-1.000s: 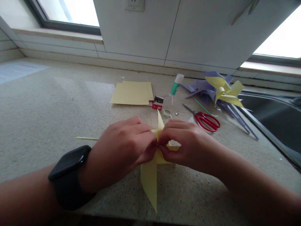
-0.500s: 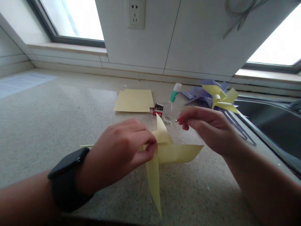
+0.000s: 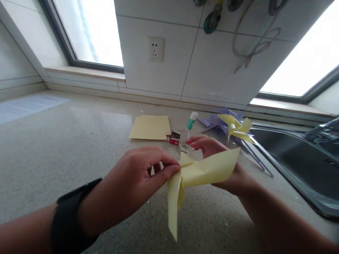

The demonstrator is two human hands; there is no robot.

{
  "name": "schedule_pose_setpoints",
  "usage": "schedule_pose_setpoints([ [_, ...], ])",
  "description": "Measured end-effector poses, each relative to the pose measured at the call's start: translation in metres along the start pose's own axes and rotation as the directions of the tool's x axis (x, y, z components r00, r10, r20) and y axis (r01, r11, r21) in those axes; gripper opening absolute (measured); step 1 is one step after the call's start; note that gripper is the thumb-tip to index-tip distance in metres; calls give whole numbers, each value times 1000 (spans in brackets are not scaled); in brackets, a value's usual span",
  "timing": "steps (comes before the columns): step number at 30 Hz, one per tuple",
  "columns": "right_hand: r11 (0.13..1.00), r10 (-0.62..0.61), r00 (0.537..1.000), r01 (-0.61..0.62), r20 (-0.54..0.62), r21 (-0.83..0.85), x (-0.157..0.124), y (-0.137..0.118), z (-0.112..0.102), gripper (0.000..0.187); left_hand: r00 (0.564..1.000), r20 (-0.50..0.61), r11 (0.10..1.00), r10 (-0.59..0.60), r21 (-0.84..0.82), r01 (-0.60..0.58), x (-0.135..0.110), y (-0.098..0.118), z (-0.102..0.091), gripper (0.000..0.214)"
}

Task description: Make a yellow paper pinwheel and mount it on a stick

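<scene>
A pale yellow paper pinwheel [image 3: 206,171] is pinched near its centre between the thumb and fingers of my left hand [image 3: 144,176]. One blade points right and another hangs down. Behind the right blade is my right hand [image 3: 206,144], its fingertips drawn together around a small shiny pin [image 3: 193,149]; the blade covers part of this hand. Just beyond the fingertips lies a roll of clear tape [image 3: 184,148]. A small red and black box [image 3: 175,137] with an open top stands beside the tape.
Yellow paper sheets [image 3: 149,127] lie behind the box, with a glue stick [image 3: 191,120] to their right. A finished yellow pinwheel [image 3: 234,127] rests on purple pinwheels [image 3: 212,121] by the steel sink [image 3: 291,158]. A printed sheet [image 3: 31,107] lies far left.
The view has tilted up. My left hand has turned the pinwheel, raising its right blade. My right hand has moved left behind that blade, still holding the pin.
</scene>
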State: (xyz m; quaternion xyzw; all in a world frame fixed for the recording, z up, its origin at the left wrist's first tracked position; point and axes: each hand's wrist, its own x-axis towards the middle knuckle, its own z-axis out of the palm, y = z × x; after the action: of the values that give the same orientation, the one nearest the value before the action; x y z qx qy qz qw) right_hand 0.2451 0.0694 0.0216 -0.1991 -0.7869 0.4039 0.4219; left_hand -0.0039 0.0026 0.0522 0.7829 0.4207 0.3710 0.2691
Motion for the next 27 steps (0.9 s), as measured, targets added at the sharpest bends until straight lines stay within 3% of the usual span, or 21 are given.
schedule_pose_setpoints([
  [4,995,-103,990,102,98,12,0,-8,13,55,999,31,999,11,-52,-10,-2,2,1,9],
  [7,998,-64,991,66,114,-12,-1,-16,16,49,999,43,999,0,-48,2,-2,3,2,8],
  [12,994,19,989,-3,147,-109,-5,-23,14,64,1000,7,999,-4,-49,4,-3,1,5,11],
  [16,995,28,982,-11,185,-96,-7,-26,17,62,1000,6,997,-15,-70,16,-3,-1,8,11],
  [23,994,39,998,-34,55,-101,-8,-13,29,60,999,9,999,-45,-26,46,-2,-10,9,13],
  [27,996,86,996,-87,-18,-32,-5,-2,29,35,977,81,965,-199,-158,209,0,-23,11,17],
])
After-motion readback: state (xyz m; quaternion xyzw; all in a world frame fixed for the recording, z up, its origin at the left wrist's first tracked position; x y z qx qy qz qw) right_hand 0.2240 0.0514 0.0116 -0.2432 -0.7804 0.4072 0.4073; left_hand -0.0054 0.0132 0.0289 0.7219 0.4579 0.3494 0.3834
